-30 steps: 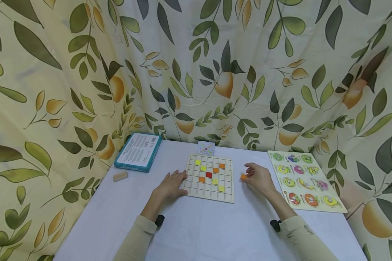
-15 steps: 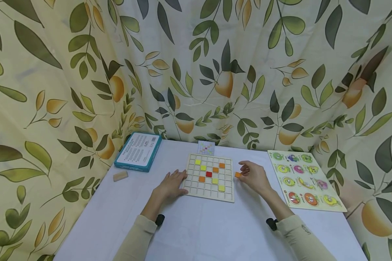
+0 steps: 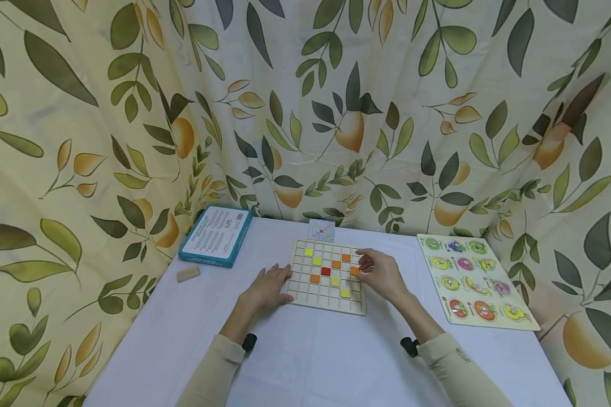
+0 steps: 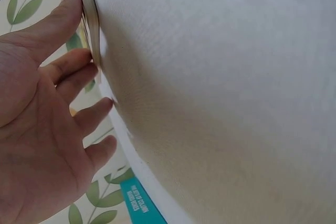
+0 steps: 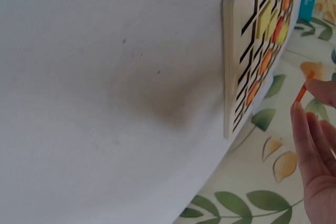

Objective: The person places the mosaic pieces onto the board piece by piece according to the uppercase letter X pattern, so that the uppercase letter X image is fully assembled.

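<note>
**Right hand pinching orange tile over grid board**

Right hand (image 3: 382, 275): fingertips pinch a small orange tile (image 3: 355, 271), held above the right-hand columns of the wooden grid board (image 3: 310, 297). Left hand (image 3: 267, 286): flat, fingers spread, resting on the white table (image 3: 305, 362) against the board's left edge. Board: holds yellow, orange and red tiles. Teal box (image 3: 216, 236): far left. Fruit puzzle (image 3: 474, 281): right.

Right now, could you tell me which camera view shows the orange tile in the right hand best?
The head view: the orange tile sits pinched in the right hand over the grid board, with its position plain. The right wrist view shows only its thin edge at the fingertips. The left wrist view does not show it.
</note>
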{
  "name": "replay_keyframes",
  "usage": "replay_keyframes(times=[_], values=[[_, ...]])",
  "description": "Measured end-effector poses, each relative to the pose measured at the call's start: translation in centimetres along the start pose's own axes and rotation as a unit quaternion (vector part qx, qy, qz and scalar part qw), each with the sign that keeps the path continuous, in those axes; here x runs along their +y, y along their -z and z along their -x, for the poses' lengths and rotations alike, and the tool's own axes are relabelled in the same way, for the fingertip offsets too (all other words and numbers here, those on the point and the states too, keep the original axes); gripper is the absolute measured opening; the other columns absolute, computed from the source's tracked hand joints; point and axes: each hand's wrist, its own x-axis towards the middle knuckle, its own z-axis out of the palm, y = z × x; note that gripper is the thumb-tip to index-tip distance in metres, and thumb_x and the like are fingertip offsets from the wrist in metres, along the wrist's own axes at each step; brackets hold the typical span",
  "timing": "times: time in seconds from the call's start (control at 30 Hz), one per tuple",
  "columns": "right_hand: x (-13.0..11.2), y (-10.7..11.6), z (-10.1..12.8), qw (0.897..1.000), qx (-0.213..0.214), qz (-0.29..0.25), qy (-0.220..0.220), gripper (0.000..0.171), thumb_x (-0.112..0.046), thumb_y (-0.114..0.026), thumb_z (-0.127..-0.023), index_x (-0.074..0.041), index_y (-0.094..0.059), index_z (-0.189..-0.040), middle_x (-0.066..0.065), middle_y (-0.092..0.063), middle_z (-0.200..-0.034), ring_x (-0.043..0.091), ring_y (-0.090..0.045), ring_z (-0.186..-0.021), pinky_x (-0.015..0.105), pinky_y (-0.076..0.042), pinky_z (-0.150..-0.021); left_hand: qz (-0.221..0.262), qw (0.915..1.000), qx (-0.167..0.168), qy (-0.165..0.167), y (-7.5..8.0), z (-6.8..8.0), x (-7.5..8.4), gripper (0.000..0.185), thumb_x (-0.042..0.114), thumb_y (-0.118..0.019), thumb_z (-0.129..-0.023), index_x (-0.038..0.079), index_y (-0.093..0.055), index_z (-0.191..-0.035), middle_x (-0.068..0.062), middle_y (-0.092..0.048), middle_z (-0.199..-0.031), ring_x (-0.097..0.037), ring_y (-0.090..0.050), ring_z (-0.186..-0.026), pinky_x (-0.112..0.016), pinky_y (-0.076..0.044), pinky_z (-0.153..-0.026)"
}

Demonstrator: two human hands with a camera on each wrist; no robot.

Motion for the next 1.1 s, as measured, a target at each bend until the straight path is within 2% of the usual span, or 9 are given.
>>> replay_keyframes(times=[0.4,0.63,0.87,1.1], values=[[-1.6,-1.8,-0.4,1.000,-0.011,-0.025,0.007,0.059,0.000,-0.090,-0.077,-0.003,-0.067,-0.132,0.017,-0.072,-0.106,0.024,-0.071,-0.091,0.041,-0.064,-0.085,-0.003,1.0000,0.003,-0.003,-0.2,-0.1,-0.2,0.079,0.042,-0.078,-0.093,0.016,-0.043,-0.158,-0.007,-0.035,-0.168,-0.030,-0.022,-0.159,-0.055,-0.013,-0.130],[-2.1,-3.2,-0.5,0.999,-0.008,-0.030,0.015,0.058,-0.001,-0.090,-0.077,-0.006,-0.068,-0.131,0.009,-0.072,-0.100,0.021,-0.070,-0.089,0.038,-0.064,-0.083,0.003,1.0000,-0.001,0.001,-0.1,-0.2,-0.2,0.081,0.042,-0.079,-0.093,0.016,-0.042,-0.159,-0.007,-0.035,-0.168,-0.030,-0.021,-0.159,-0.054,-0.012,-0.130],[-2.7,-4.6,-0.7,0.998,-0.015,-0.035,0.040,0.057,0.002,-0.087,-0.076,-0.004,-0.069,-0.130,0.010,-0.073,-0.100,0.020,-0.071,-0.087,0.036,-0.064,-0.080,0.003,1.0000,-0.003,0.001,-0.2,-0.1,-0.3,0.084,0.042,-0.078,-0.093,0.014,-0.039,-0.161,-0.009,-0.037,-0.167,-0.030,-0.021,-0.159,-0.054,-0.012,-0.130],[-3.6,-5.7,-0.8,0.997,-0.021,-0.052,0.050,0.059,0.006,-0.089,-0.071,-0.001,-0.070,-0.127,0.013,-0.073,-0.098,0.022,-0.071,-0.087,0.037,-0.064,-0.081,0.013,0.9999,-0.002,-0.001,-0.1,0.0,-0.3,0.083,0.041,-0.079,-0.093,0.014,-0.039,-0.161,-0.010,-0.037,-0.167,-0.031,-0.021,-0.159,-0.054,-0.011,-0.130]])
